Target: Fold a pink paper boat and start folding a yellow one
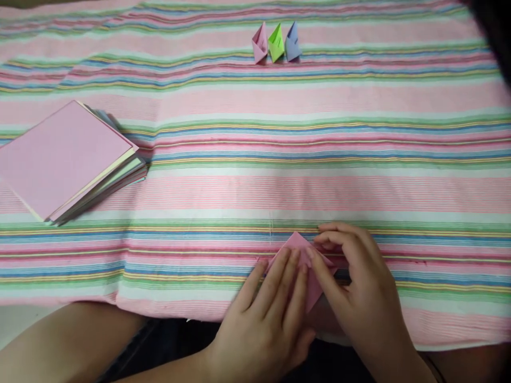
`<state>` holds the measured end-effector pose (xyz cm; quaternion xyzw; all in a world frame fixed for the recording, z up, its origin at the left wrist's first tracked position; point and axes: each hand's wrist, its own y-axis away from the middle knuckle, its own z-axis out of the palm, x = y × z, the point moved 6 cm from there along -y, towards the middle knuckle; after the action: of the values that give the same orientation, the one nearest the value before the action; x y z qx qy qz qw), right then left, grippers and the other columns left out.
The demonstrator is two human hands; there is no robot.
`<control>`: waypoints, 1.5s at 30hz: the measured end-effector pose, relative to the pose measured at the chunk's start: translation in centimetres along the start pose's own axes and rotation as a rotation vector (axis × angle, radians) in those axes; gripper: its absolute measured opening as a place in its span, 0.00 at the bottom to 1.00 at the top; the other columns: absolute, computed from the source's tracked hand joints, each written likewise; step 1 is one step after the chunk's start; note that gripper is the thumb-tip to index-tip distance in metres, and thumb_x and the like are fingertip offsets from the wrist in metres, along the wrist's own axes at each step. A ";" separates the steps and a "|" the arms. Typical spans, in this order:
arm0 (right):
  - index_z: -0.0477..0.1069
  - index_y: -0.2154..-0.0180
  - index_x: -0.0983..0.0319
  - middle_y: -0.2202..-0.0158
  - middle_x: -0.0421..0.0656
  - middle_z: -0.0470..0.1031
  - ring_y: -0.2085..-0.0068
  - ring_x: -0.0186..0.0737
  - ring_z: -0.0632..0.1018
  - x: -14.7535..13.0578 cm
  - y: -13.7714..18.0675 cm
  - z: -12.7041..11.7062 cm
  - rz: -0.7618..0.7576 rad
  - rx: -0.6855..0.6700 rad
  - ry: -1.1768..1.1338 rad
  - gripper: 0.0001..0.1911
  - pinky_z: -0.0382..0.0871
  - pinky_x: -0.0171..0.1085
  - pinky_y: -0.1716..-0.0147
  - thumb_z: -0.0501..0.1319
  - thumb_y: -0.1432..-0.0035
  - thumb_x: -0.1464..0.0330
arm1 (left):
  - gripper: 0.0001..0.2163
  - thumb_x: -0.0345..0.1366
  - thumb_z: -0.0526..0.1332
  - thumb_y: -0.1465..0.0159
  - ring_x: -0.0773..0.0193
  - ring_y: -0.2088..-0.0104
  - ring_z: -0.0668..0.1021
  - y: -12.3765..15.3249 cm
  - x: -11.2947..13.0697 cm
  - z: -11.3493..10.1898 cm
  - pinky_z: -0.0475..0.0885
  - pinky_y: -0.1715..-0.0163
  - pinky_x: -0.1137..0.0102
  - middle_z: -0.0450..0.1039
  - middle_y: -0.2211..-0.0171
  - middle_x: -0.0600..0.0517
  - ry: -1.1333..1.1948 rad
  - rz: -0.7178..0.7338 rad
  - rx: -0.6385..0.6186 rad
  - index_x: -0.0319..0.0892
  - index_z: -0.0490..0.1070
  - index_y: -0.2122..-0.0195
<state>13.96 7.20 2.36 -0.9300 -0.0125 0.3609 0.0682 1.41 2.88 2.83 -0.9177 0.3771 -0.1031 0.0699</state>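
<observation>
A folded pink origami paper (pixel 297 239), diamond-shaped, lies at the front edge of the cloth with one corner pointing away from me. Across its left and middle part my left hand (pixel 265 319) rests flat, its fingers stretched out and pressing down. My right hand (pixel 359 287) is at the upper right edge of the same paper. Its thumb lies on the paper, and the bent fingers close in towards the thumb just past that edge. Both hands cover much of the paper, so its inner folds are partly hidden.
A stack of coloured square papers (pixel 67 159), pink on top, sits at the left. At the back stand three small folded paper pieces: pink (pixel 260 43), green (pixel 276 43) and blue (pixel 293 42). A striped cloth (pixel 239 191) lies beneath everything. My legs show below its front edge.
</observation>
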 end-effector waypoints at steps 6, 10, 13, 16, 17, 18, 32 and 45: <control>0.66 0.61 0.59 0.55 0.46 0.69 0.55 0.45 0.72 0.2 0.0 0.0 0.027 -0.002 0.006 0.04 0.72 0.51 0.59 0.58 0.40 0.68 | 0.26 0.43 0.54 0.36 0.50 0.38 0.61 0.0 -0.1 0.0 0.54 0.39 0.59 0.61 0.40 0.39 0.019 -0.020 0.023 0.27 0.64 0.44; 0.65 0.60 0.59 0.55 0.46 0.69 0.53 0.46 0.72 0.1 0.0 0.0 0.022 -0.029 -0.005 0.06 0.71 0.51 0.58 0.58 0.41 0.69 | 0.23 0.42 0.53 0.36 0.50 0.38 0.62 0.0 -0.1 0.1 0.53 0.39 0.58 0.62 0.41 0.38 0.036 -0.028 0.010 0.28 0.67 0.47; 0.65 0.57 0.59 0.53 0.47 0.68 0.50 0.47 0.70 -0.1 -0.1 0.0 0.004 -0.083 -0.020 0.10 0.71 0.51 0.55 0.59 0.43 0.69 | 0.20 0.40 0.53 0.35 0.51 0.38 0.63 -0.1 -0.2 0.0 0.54 0.39 0.58 0.63 0.41 0.38 0.049 -0.025 0.012 0.29 0.69 0.49; 0.64 0.55 0.59 0.51 0.48 0.67 0.49 0.47 0.70 -0.2 -0.2 -0.1 -0.024 -0.111 -0.011 0.13 0.70 0.51 0.53 0.60 0.43 0.69 | 0.20 0.38 0.53 0.35 0.51 0.39 0.63 -0.3 -0.3 -0.1 0.57 0.41 0.59 0.62 0.41 0.37 0.054 -0.026 0.022 0.29 0.69 0.49; 0.64 0.55 0.59 0.51 0.48 0.67 0.50 0.46 0.70 -0.2 -0.2 -0.1 -0.033 -0.113 -0.011 0.13 0.70 0.51 0.52 0.60 0.43 0.69 | 0.20 0.38 0.53 0.35 0.51 0.39 0.64 -0.3 -0.3 -0.2 0.57 0.42 0.59 0.62 0.41 0.37 0.052 -0.024 0.023 0.28 0.69 0.49; 0.64 0.55 0.60 0.51 0.48 0.67 0.50 0.46 0.70 -0.2 -0.2 -0.1 -0.039 -0.116 -0.013 0.14 0.70 0.51 0.52 0.60 0.43 0.69 | 0.20 0.38 0.53 0.35 0.51 0.39 0.64 -0.4 -0.2 -0.2 0.58 0.42 0.59 0.62 0.41 0.37 0.046 -0.024 0.024 0.28 0.68 0.48; 0.64 0.54 0.59 0.53 0.45 0.70 0.55 0.40 0.75 1.1 -1.3 -1.4 -0.030 -0.233 -0.147 0.12 0.72 0.42 0.54 0.55 0.40 0.74 | 0.17 0.35 0.53 0.35 0.50 0.40 0.65 -0.6 -0.2 -0.2 0.60 0.44 0.57 0.62 0.41 0.36 0.022 -0.016 0.044 0.29 0.69 0.50; 0.68 0.58 0.56 0.60 0.42 0.72 0.62 0.40 0.75 1.0 -0.8 -2.6 0.087 -0.113 -0.181 0.10 0.73 0.42 0.62 0.60 0.43 0.69 | 0.19 0.38 0.54 0.34 0.49 0.39 0.64 -0.3 -0.1 -0.1 0.59 0.43 0.56 0.61 0.41 0.36 0.032 -0.014 0.014 0.30 0.67 0.47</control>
<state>16.50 7.73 3.70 -0.8958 0.0011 0.4445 -0.0016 1.52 3.17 2.96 -0.9181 0.3709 -0.1208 0.0696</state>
